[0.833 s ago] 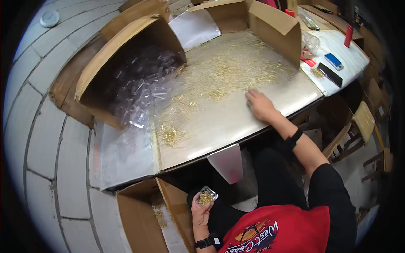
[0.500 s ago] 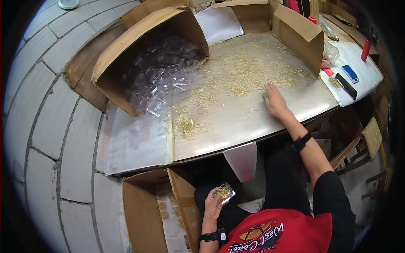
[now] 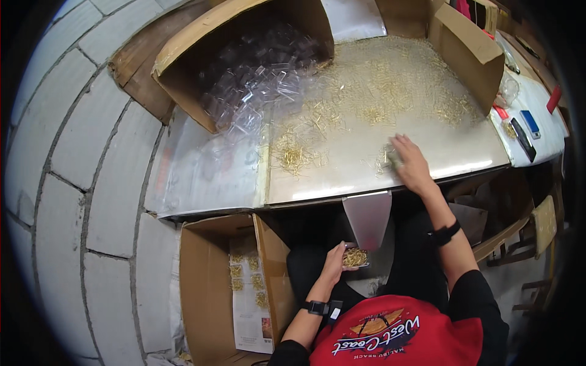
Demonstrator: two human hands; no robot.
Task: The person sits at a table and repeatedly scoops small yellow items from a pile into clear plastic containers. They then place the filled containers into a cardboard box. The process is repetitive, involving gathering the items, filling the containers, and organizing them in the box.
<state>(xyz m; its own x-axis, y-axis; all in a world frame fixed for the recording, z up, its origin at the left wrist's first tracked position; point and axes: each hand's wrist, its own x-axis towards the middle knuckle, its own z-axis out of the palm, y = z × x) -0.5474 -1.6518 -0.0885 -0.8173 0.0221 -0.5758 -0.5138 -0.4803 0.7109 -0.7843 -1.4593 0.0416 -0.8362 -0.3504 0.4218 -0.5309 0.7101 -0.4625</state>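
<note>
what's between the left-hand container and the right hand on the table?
In the head view, a grey metal chute hanging off the table edge lies between the small clear container in the left hand and the right hand.

A pale grey block wall (image 3: 91,152) with dark mortar lines is curving far left of the hands. A wooden chair frame (image 3: 537,232) is standing right of them, beneath the white side table (image 3: 537,146).

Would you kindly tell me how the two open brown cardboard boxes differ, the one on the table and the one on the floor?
The tipped cardboard box on the table spills clear plastic cases; the upright cardboard box on the floor holds packed gold pieces on a sheet. Both are brown and open.
</note>
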